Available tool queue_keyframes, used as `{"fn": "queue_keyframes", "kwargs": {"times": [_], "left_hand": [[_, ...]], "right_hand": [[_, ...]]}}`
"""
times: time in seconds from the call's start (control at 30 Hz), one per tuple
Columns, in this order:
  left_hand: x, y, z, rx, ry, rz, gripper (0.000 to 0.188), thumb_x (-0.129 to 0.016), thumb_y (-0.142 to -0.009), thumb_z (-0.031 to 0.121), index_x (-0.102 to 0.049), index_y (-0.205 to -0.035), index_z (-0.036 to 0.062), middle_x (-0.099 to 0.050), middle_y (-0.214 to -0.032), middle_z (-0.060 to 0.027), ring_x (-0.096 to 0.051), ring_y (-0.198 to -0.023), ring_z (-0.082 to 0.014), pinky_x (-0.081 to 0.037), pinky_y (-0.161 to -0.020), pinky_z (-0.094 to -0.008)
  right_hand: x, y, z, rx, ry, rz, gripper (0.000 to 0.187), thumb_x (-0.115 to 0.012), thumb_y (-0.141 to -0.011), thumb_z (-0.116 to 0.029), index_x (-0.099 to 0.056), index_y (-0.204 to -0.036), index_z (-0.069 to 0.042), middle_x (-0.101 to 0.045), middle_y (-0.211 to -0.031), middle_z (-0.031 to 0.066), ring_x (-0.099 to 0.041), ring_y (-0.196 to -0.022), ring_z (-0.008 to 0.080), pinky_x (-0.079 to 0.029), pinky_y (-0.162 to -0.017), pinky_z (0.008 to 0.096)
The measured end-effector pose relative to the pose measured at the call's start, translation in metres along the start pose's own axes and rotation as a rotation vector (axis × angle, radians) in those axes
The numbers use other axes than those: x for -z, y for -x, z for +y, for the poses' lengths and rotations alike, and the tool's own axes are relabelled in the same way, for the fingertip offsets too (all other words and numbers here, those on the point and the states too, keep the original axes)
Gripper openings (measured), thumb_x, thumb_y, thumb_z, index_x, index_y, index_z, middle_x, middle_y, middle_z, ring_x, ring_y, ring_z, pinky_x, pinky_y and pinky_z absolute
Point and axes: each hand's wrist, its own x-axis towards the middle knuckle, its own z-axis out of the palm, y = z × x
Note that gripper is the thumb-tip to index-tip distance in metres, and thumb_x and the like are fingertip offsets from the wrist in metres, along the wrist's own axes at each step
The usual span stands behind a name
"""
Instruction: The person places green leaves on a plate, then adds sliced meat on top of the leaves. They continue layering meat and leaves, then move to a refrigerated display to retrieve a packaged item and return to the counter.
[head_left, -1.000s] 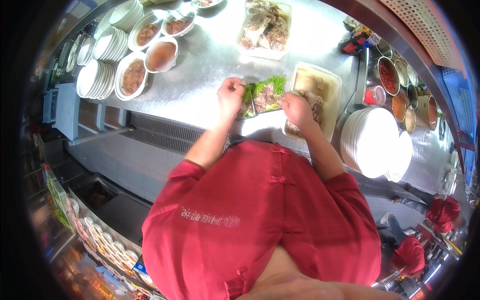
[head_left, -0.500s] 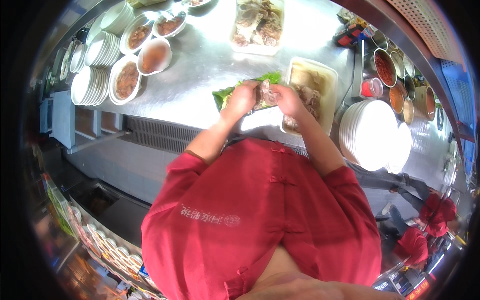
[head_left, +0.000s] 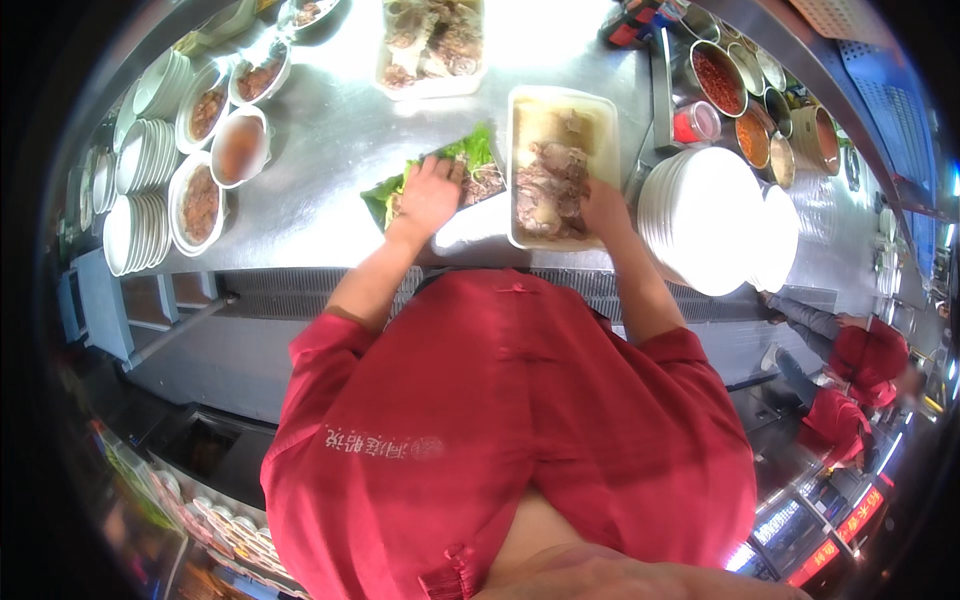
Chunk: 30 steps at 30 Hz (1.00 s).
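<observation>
My left hand (head_left: 432,192) lies over a dish of bright green lettuce (head_left: 482,146), its fingers stretched across the greens and the shredded brown meat (head_left: 484,184). To the right, my right hand (head_left: 604,212) reaches over the side of a white rectangular tub (head_left: 515,120). Its fingers touch the chunks of cooked meat (head_left: 548,195) inside, beside some pale liquid. The fingertips are hidden, so their grip does not show. Farther back stands a second white tub (head_left: 430,90) of bony cooked meat (head_left: 440,40).
Bowls of reddish-brown food (head_left: 198,205) and stacked white dishes (head_left: 140,235) stand at the left of the steel counter (head_left: 310,150). A tall stack of white plates (head_left: 700,220) is right of the near tub. Beyond it sit metal pots of red seasoning (head_left: 718,80). Co-workers (head_left: 870,365) are at the far right.
My hands, earlier together holding meat over the lettuce, have parted. My right hand has moved into the near tub, while my left rests on the dish. The view has shifted to the right.
</observation>
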Motion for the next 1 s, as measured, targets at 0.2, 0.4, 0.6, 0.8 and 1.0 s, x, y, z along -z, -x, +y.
{"fn": "queue_keyframes", "kwargs": {"times": [0.2, 0.4, 0.6, 0.8, 1.0], "left_hand": [[0.018, 0.009, 0.013, 0.071, 0.108, 0.118, 0.041, -0.067, -0.088, 0.022, -0.066, -0.126, 0.0059, -0.059, -0.133, -0.0106, -0.048, -0.129, -0.0321, -0.043, -0.101, -0.05], [0.05, 0.024, 0.026, 0.199, 0.562, 0.239, 0.037, -0.071, -0.086, 0.012, -0.068, -0.121, 0.002, -0.064, -0.125, -0.0168, -0.058, -0.12, -0.0374, -0.049, -0.099, -0.0459], [0.055, -0.016, 0.072, 0.223, 1.602, -0.089, 0.049, -0.069, -0.095, 0.006, -0.054, -0.141, 0.0045, -0.064, -0.125, -0.0123, -0.063, -0.109, -0.0154, -0.053, -0.094, -0.0277], [0.061, -0.019, 0.053, 0.303, 1.509, 0.025, 0.048, -0.072, -0.088, 0.001, -0.055, -0.133, 0.0033, -0.066, -0.115, -0.0089, -0.064, -0.099, -0.0142, -0.055, -0.082, -0.0277], [0.059, 0.036, 0.006, 0.583, 1.451, 0.124, 0.041, -0.071, -0.084, -0.001, -0.059, -0.123, -0.0002, -0.069, -0.102, -0.0082, -0.065, -0.09, -0.0144, -0.054, -0.079, -0.0269]], "right_hand": [[-0.019, 0.011, -0.022, -0.018, 0.077, -0.105, 0.035, -0.062, -0.084, -0.013, -0.061, -0.118, -0.005, -0.067, -0.106, 0.0241, -0.064, -0.105, 0.0439, -0.052, -0.089, 0.0508], [0.022, 0.015, -0.017, 0.008, -0.482, -0.144, 0.048, -0.071, -0.086, -0.02, -0.061, -0.13, -0.004, -0.067, -0.114, 0.0229, -0.066, -0.105, 0.039, -0.053, -0.09, 0.0421], [0.05, 0.004, -0.055, 0.092, -0.939, -0.272, 0.042, -0.065, -0.094, -0.011, -0.059, -0.134, -0.003, -0.071, -0.113, 0.0168, -0.069, -0.101, 0.0258, -0.053, -0.089, 0.0348], [0.05, -0.003, -0.128, 0.54, -0.584, -0.06, 0.029, -0.059, -0.099, -0.012, -0.064, -0.126, -0.003, -0.071, -0.111, 0.0191, -0.07, -0.094, 0.0337, -0.054, -0.082, 0.0378], [0.013, -0.023, -0.195, 0.684, -0.333, -0.138, 0.019, -0.059, -0.095, -0.009, -0.066, -0.112, -0.004, -0.069, -0.101, 0.0176, -0.068, -0.089, 0.0357, -0.054, -0.075, 0.0423]]}}
